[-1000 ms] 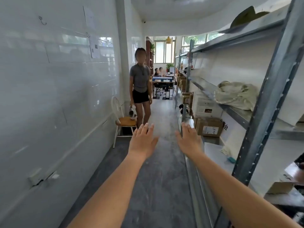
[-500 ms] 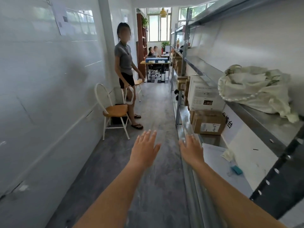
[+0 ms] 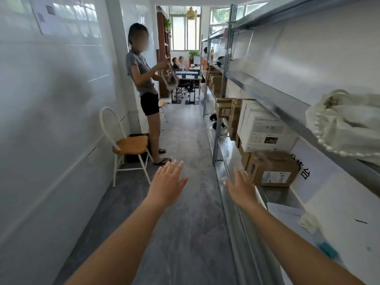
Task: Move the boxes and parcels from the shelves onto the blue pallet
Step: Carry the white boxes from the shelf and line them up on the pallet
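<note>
Both hands empty, boxes on the metal shelves at right.
Left hand point(image 3: 167, 182) and right hand point(image 3: 241, 187) reach forward over the grey floor, fingers straight, holding nothing. On the lower shelf point(image 3: 226, 149), near its front edge: brown cardboard box point(image 3: 271, 169) with a white label, a white printed box point(image 3: 265, 128) stacked on top. Upper shelf's front edge carries a crumpled cream bag point(image 3: 349, 122) with a bead strap.

A narrow corridor runs between a glossy white wall point(image 3: 51, 120) and metal shelving point(image 3: 267, 95). The floor point(image 3: 185, 212) is grey and scuffed. A white-framed chair point(image 3: 125, 145) with an orange seat stands against the wall (a person point(image 3: 144, 95) beside it). Daylight enters through far windows point(image 3: 185, 31), beneath a yellow pendant lamp point(image 3: 190, 11).
</note>
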